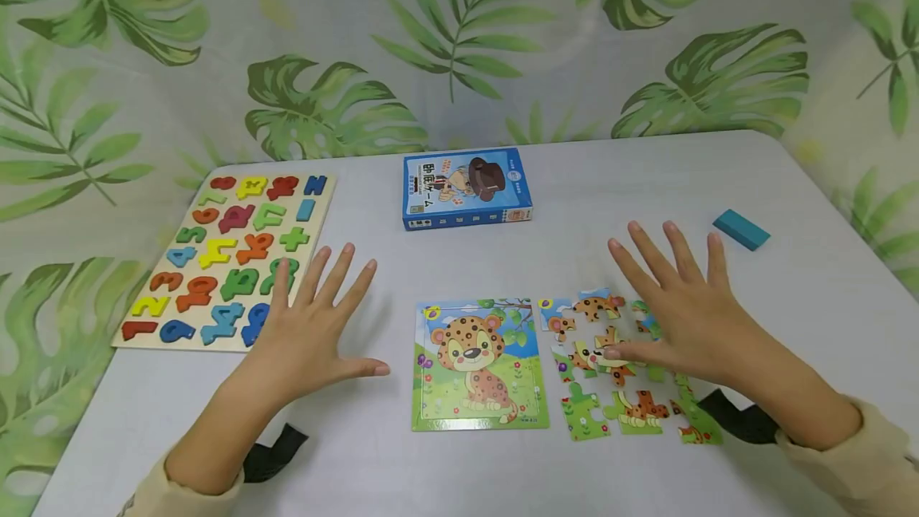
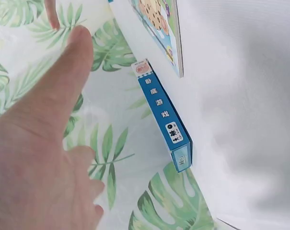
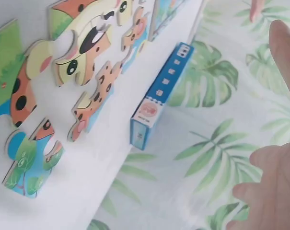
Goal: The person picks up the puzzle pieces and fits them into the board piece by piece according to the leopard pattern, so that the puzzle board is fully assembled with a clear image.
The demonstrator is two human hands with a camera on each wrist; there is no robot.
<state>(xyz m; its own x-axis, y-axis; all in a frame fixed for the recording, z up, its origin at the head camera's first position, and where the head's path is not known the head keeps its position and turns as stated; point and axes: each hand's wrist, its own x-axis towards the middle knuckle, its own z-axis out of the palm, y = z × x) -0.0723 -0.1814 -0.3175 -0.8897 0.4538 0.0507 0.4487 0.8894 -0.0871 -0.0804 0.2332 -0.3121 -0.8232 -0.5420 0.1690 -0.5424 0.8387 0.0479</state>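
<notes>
My left hand (image 1: 305, 333) is held over the table with its fingers spread and nothing in it. Beside it on the left lies a wooden number board (image 1: 237, 250) with coloured numerals. Spread fingers also show on my right hand (image 1: 692, 321), which holds nothing and overlaps loose jigsaw pieces (image 1: 585, 413) in the head view. Between the hands lies a square picture board (image 1: 479, 365) of a cartoon leopard. In the right wrist view, the jigsaw pieces (image 3: 89, 43) lie apart, showing parts of a leopard. My right hand (image 3: 276, 187) shows at that view's right edge, my left hand (image 2: 44, 143) in the left wrist view.
A blue card-game box (image 1: 467, 188) lies at the back middle of the white table (image 1: 402, 477). To the far right is a teal block (image 1: 742, 230). Leaf-patterned cloth (image 1: 459, 30) hangs behind the table and at its sides.
</notes>
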